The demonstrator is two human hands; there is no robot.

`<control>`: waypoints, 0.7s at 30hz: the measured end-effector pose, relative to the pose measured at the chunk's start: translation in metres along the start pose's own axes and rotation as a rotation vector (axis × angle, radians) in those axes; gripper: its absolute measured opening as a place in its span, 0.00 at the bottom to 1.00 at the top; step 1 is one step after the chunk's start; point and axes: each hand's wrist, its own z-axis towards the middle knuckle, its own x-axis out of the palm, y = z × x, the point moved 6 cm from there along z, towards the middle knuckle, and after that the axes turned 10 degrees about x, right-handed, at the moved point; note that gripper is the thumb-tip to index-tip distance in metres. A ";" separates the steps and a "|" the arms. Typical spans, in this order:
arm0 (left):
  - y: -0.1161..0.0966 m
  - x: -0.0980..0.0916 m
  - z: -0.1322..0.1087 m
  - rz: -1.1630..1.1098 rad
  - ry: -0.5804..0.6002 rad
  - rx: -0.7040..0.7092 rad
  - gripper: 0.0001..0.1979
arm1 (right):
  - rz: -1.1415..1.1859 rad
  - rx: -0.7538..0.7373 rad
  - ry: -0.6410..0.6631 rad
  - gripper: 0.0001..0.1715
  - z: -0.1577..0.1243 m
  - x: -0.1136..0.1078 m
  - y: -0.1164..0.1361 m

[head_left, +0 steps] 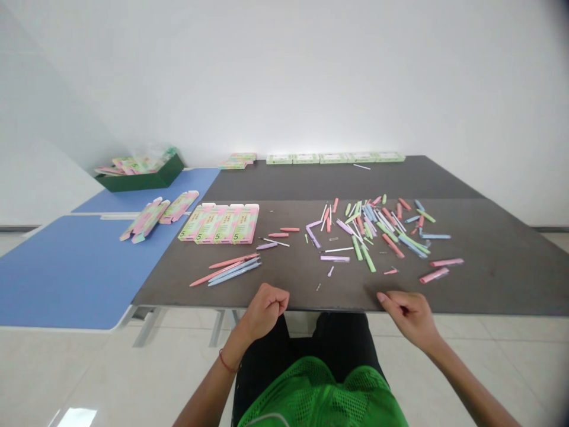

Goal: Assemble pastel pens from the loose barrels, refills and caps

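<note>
My left hand (267, 308) rests at the near edge of the dark table, curled into a fist with nothing showing in it. My right hand (409, 315) lies at the same edge farther right, fingers curled in and the thumb pointing left, also with nothing visible inside. Just beyond my left hand lie several assembled pens, red (213, 271) and blue (235, 271), side by side. Loose pen parts spread in front of my right hand: green barrels (368, 258), a purple barrel (335, 258), pink barrels (434, 275) and white refills (336, 249).
Several printed pen boxes (217, 224) stand in a row at centre left. Flattened boxes (146, 219) lie on the blue table (66, 273), near a green bin (155, 179) of packaging. More boxes (333, 158) line the back edge by the wall.
</note>
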 end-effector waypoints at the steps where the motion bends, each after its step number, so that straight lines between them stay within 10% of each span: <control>1: 0.001 0.000 0.000 -0.001 0.003 0.001 0.10 | 0.000 0.001 0.001 0.32 0.000 0.000 0.000; 21: 0.004 -0.002 -0.002 0.017 0.010 0.001 0.10 | -0.013 -0.014 -0.012 0.32 0.000 0.002 0.008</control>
